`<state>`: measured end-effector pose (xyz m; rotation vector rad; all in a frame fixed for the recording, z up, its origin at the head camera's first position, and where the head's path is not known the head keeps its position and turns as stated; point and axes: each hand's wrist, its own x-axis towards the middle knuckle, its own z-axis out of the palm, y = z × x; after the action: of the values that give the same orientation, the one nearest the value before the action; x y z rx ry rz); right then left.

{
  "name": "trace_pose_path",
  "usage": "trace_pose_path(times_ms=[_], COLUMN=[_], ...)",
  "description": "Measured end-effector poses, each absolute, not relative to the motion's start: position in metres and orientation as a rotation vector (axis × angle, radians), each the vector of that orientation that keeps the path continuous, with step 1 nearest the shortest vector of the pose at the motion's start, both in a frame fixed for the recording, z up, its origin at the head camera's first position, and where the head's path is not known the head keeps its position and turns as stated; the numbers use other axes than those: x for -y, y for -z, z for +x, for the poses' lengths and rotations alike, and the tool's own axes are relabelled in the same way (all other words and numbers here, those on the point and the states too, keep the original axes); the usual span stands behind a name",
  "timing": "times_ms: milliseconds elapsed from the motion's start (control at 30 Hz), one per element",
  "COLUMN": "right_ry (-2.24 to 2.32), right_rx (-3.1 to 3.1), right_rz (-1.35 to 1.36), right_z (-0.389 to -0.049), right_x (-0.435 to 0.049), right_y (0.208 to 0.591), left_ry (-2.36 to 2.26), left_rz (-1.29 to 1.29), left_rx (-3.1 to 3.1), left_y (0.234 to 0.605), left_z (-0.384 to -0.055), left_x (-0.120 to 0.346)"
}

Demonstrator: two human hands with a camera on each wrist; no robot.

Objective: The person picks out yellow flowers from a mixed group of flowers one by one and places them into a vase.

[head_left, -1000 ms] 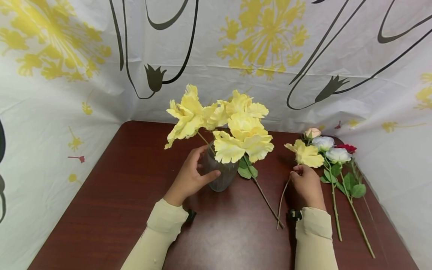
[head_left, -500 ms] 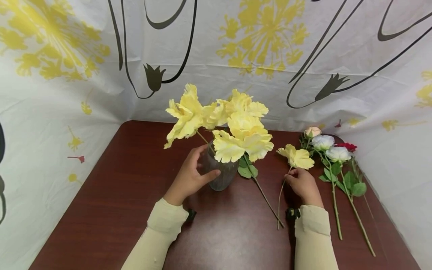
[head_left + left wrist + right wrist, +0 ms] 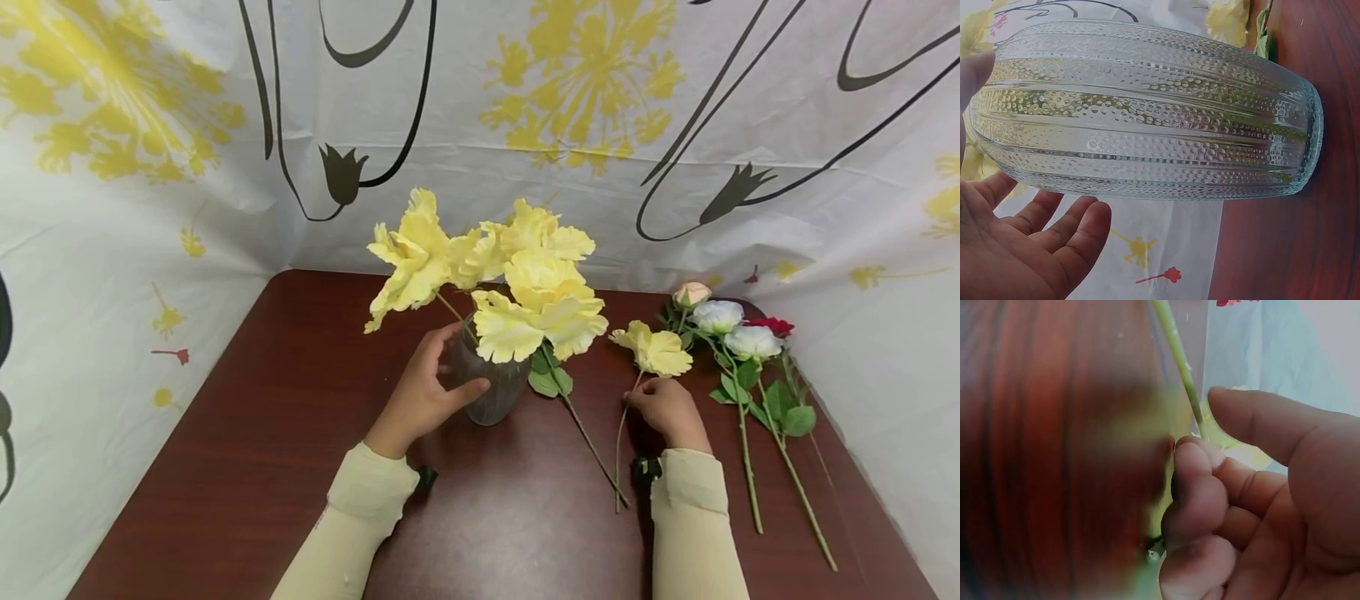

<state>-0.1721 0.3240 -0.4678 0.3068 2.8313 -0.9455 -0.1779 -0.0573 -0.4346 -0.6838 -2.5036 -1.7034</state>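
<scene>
The glass vase [image 3: 491, 385] is cupped by the left hand [image 3: 422, 393], fingers curved round its side, thumb in front. A yellow flower's stem [image 3: 1180, 369] is pinched between thumb and curled fingers [image 3: 1194, 487] of the right hand [image 3: 667, 410], the bloom [image 3: 652, 348] just beyond the fingertips.

Clear dimpled ribbed glass vase [image 3: 1147, 112], glossy wood-grain table [image 3: 247, 433], creased printed backdrop [image 3: 525, 125]

A dark reddish-brown wooden table [image 3: 247, 467] fills the near scene. White cloth [image 3: 525, 125] printed with yellow blossoms and black curling stems hangs behind it and along both sides.
</scene>
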Motion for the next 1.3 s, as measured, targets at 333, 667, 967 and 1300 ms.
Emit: trace_pose_path(times_ms=[333,667,967,1300], right_ry=[0.995,1.158,1.342,1.661], right_rx=[-2.804,-2.841,-2.892,-2.98], right_rz=[0.306,0.277,0.304,0.123], right_z=[-0.174,-0.166,-0.159,-0.153], right_x=[-0.324,-0.324,-0.317,-0.307], right_y=[0.468,0.452,0.428,0.413], left_ry=[1.708,1.694,1.704,1.742], left_rz=[-0.681,-0.697,-0.691,-0.666], left_rx=[2.501,2.507,2.502,2.479], left_y=[0.434,0.432,0.432,0.433], left_z=[-0.178,-0.18,-0.179,-0.178], left_x=[0.058,0.056,0.057,0.058])
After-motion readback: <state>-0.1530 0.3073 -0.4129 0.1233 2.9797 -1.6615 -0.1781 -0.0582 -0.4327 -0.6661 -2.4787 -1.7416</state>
